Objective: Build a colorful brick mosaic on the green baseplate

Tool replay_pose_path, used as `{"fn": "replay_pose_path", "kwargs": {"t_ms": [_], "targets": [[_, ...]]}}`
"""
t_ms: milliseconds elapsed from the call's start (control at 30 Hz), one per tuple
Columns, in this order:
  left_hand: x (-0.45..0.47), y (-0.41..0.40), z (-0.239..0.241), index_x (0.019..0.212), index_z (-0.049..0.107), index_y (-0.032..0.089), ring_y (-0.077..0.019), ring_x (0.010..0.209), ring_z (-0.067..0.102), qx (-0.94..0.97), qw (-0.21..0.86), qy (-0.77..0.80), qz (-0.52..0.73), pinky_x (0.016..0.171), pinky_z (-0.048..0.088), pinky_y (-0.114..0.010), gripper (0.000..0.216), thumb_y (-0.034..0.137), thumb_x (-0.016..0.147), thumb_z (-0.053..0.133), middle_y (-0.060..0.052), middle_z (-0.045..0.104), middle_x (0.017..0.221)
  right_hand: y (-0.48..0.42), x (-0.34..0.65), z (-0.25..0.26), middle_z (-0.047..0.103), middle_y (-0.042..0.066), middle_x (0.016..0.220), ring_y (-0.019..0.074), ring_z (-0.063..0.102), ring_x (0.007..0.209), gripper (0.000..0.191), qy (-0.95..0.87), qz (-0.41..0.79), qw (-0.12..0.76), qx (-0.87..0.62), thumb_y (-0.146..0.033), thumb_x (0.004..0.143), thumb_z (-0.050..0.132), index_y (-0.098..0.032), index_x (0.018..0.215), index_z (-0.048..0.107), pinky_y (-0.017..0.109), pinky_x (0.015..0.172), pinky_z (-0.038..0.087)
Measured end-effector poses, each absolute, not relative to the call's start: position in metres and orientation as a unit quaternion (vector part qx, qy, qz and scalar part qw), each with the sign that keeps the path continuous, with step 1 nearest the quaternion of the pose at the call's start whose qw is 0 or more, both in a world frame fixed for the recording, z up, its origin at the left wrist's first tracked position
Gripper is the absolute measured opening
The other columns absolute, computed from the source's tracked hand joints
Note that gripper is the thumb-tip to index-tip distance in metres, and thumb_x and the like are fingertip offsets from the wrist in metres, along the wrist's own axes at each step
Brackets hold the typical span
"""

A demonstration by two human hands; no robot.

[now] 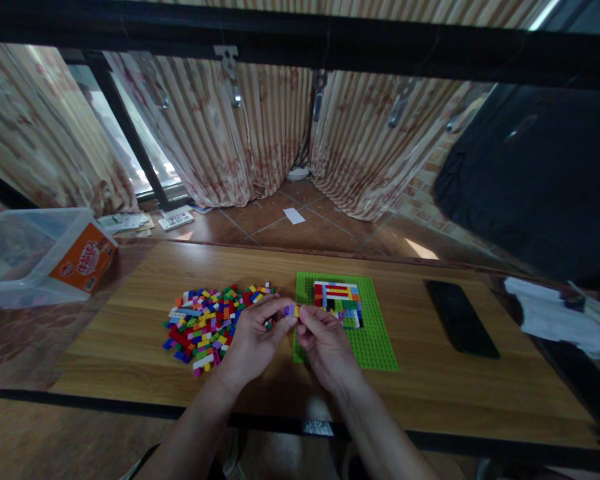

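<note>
My left hand (255,337) and my right hand (325,343) meet over the wooden table (430,393), fingertips pinched together on a small purple and yellow brick piece (293,311). A pile of several coloured bricks (207,323) lies just left of my left hand. Directly behind my right hand lies a green baseplate (375,340), and rows of coloured bricks (339,301) are built on its far part.
A black phone (460,317) lies on the table's right side. White papers (555,313) sit at the far right edge. A clear plastic box with an orange label (45,257) stands at the left. Curtains and a tiled floor lie beyond the table.
</note>
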State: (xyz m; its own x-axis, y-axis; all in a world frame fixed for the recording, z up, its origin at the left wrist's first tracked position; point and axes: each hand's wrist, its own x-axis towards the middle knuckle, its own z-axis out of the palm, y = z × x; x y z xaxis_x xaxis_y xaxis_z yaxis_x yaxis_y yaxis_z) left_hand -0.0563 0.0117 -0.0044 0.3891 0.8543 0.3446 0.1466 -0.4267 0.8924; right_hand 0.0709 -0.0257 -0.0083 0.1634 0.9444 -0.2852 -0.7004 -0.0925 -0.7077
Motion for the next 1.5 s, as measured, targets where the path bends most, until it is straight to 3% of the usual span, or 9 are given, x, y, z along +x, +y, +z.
{"fn": "replay_pose_path", "kwargs": {"t_ms": [300, 600, 767, 1033, 1300, 1500], "targets": [[-0.056, 0.010, -0.008, 0.093, 0.072, 0.020, -0.0150, 0.084, 0.061, 0.677, 0.455, 0.344, 0.465, 0.079, 0.049, -0.025, 0.010, 0.025, 0.087, 0.065, -0.002, 0.069, 0.090, -0.026, 0.068, -0.007, 0.059, -0.005, 0.052, 0.0045, 0.048, 0.048, 0.025, -0.122, 0.644, 0.652, -0.381, -0.031, 0.054, 0.091, -0.017, 0.066, 0.073, 0.014, 0.043, 0.040], [-0.062, 0.013, 0.001, 0.100, 0.075, 0.018, -0.0190, 0.085, 0.065, 0.606, 0.540, 0.382, 0.442, 0.082, 0.052, -0.031, 0.022, 0.031, 0.083, 0.069, -0.006, 0.073, 0.094, -0.025, 0.066, -0.012, 0.069, 0.001, 0.075, 0.0087, 0.059, 0.063, 0.022, -0.102, 0.682, 0.627, -0.362, -0.035, 0.070, 0.082, -0.019, 0.083, 0.075, 0.018, 0.056, 0.050], [-0.062, 0.011, 0.000, 0.102, 0.075, 0.023, -0.0192, 0.096, 0.064, 0.680, 0.458, 0.375, 0.432, 0.089, 0.049, -0.032, 0.019, 0.023, 0.086, 0.065, -0.006, 0.071, 0.103, -0.023, 0.064, -0.013, 0.065, -0.001, 0.069, 0.0066, 0.053, 0.058, 0.026, -0.146, 0.679, 0.626, -0.355, -0.041, 0.073, 0.081, -0.017, 0.082, 0.075, 0.016, 0.050, 0.044], [-0.062, 0.010, 0.001, 0.097, 0.076, 0.023, -0.0175, 0.085, 0.062, 0.718, 0.429, 0.355, 0.417, 0.080, 0.049, -0.030, 0.015, 0.024, 0.088, 0.064, -0.005, 0.069, 0.090, -0.024, 0.065, -0.013, 0.057, -0.004, 0.057, 0.0045, 0.043, 0.050, 0.017, -0.173, 0.656, 0.633, -0.373, -0.030, 0.067, 0.085, -0.018, 0.068, 0.073, 0.015, 0.043, 0.034], [-0.059, 0.005, 0.002, 0.095, 0.077, 0.022, -0.0177, 0.083, 0.063, 0.631, 0.505, 0.345, 0.477, 0.079, 0.051, -0.030, 0.016, 0.028, 0.082, 0.071, -0.005, 0.070, 0.088, -0.024, 0.067, -0.010, 0.061, -0.003, 0.059, 0.0046, 0.046, 0.050, 0.020, -0.148, 0.652, 0.645, -0.370, -0.027, 0.058, 0.090, -0.019, 0.069, 0.075, 0.015, 0.044, 0.040], [-0.062, 0.007, 0.009, 0.092, 0.076, 0.018, -0.0152, 0.071, 0.062, 0.511, 0.619, 0.348, 0.484, 0.070, 0.052, -0.028, 0.024, 0.035, 0.076, 0.077, -0.003, 0.071, 0.078, -0.026, 0.062, -0.009, 0.064, -0.002, 0.064, 0.0059, 0.048, 0.053, 0.016, -0.162, 0.656, 0.633, -0.378, -0.031, 0.067, 0.084, -0.019, 0.073, 0.074, 0.016, 0.045, 0.038]]}}
